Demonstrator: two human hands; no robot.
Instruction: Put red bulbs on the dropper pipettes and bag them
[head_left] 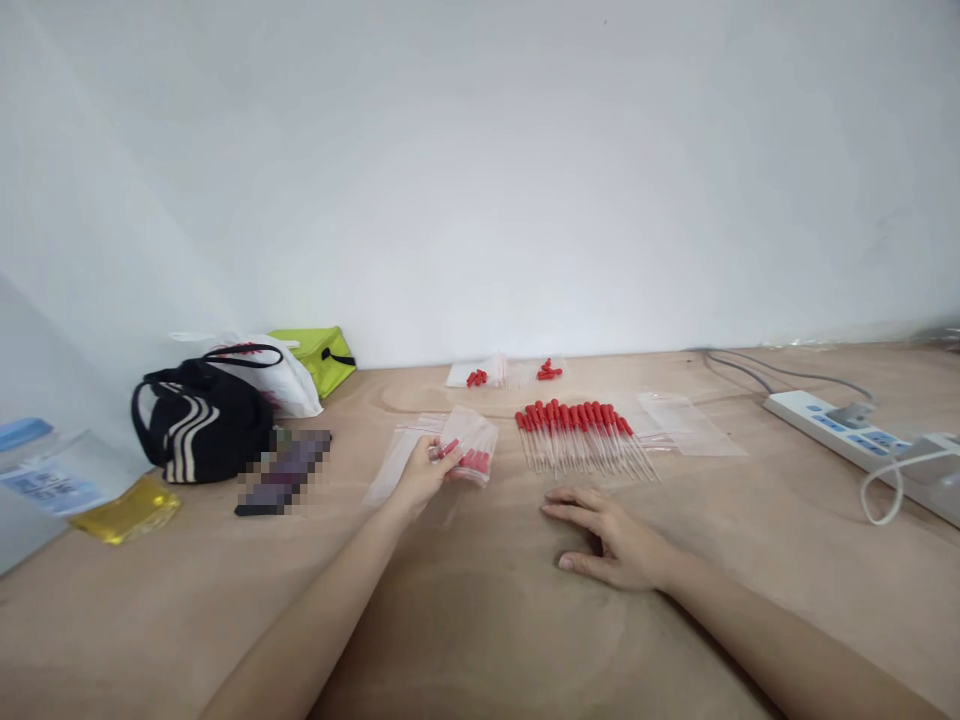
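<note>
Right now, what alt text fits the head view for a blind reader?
The left hand holds a small clear bag of red-capped pieces at a wooden table, while the right hand lies flat near a row of red-tipped droppers. A black striped bag sits left, a power strip right.

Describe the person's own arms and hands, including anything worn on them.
The left forearm and right forearm are bare down to the picture's lower edge; no sleeve shows. The left hand and right hand wear no gloves, and no ring, watch, bracelet or marking shows on either.
</note>
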